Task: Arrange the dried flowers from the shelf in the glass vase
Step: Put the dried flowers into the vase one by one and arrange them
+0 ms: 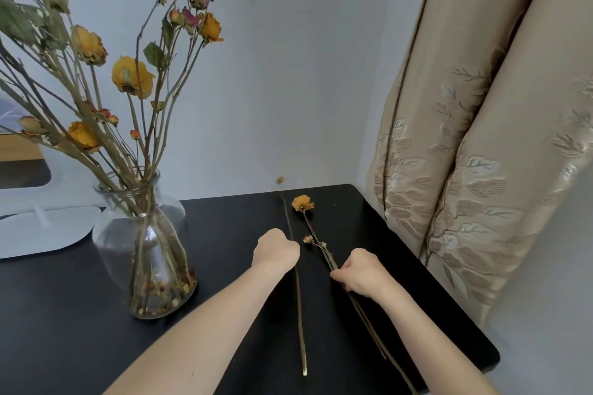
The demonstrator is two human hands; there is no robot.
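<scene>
A clear glass vase point(146, 244) stands on the left of the black table point(224, 314), holding several dried yellow and pink roses point(133, 77) on long stems. Two loose stems lie to its right. One is a bare stem point(300, 314) pointing away from me; my left hand point(276, 248) is curled over its upper part. The other is a dried yellow rose point(302, 203) with a small side bud point(308, 238); my right hand point(361, 272) grips its stem around the middle, down on the table.
A beige embroidered curtain point(481, 154) hangs close along the table's right edge. A white flat object point(48, 231) lies at the far left behind the vase. The grey wall point(288, 74) stands right behind the table. A small dried petal point(280, 180) sits at the wall.
</scene>
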